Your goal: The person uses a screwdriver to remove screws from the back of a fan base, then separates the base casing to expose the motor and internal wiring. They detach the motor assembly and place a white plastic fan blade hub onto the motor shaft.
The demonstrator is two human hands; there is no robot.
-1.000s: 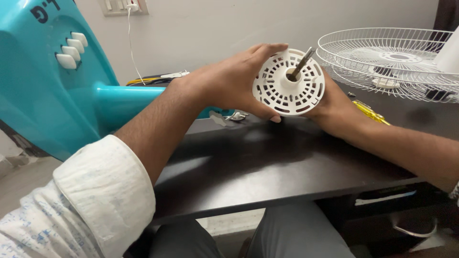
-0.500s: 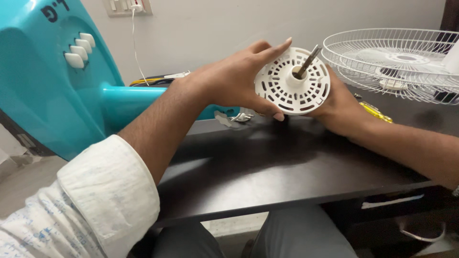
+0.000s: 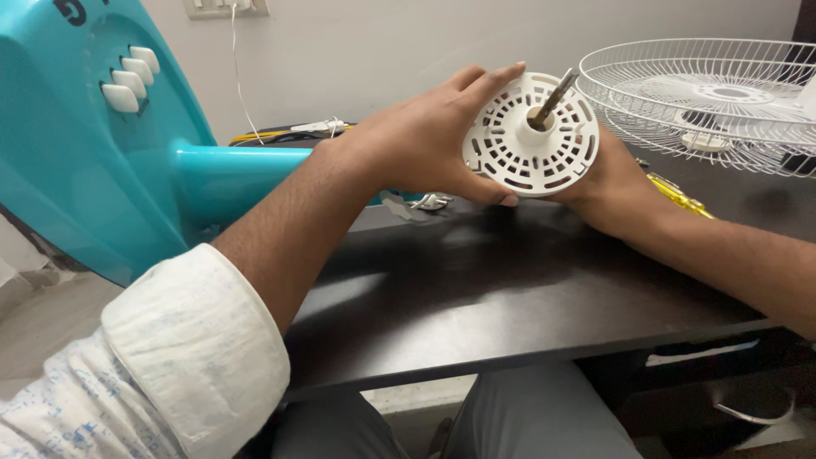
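Dark lettering mark [image 3: 70, 11] — top left, on the turquoise fan base [image 3: 76, 161].

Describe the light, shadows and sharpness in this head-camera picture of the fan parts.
Head view: soft even light; a pale sheen lies on the dark table; a soft shadow falls below the white disc held by the left hand and right hand. The near sleeve looks slightly soft; the wire grille stays sharp.

Both hands hold a white slotted motor cover [image 3: 531, 136] above the dark table [image 3: 510, 289], its metal shaft [image 3: 554, 98] pointing up. The left hand [image 3: 425, 140] grips its left rim, the right hand [image 3: 616, 183] its right. A white wire fan guard [image 3: 705, 93] lies at the table's far right corner, a yellow screwdriver [image 3: 680, 195] beside it. A turquoise fan body [image 3: 93, 144] stands at the left edge.
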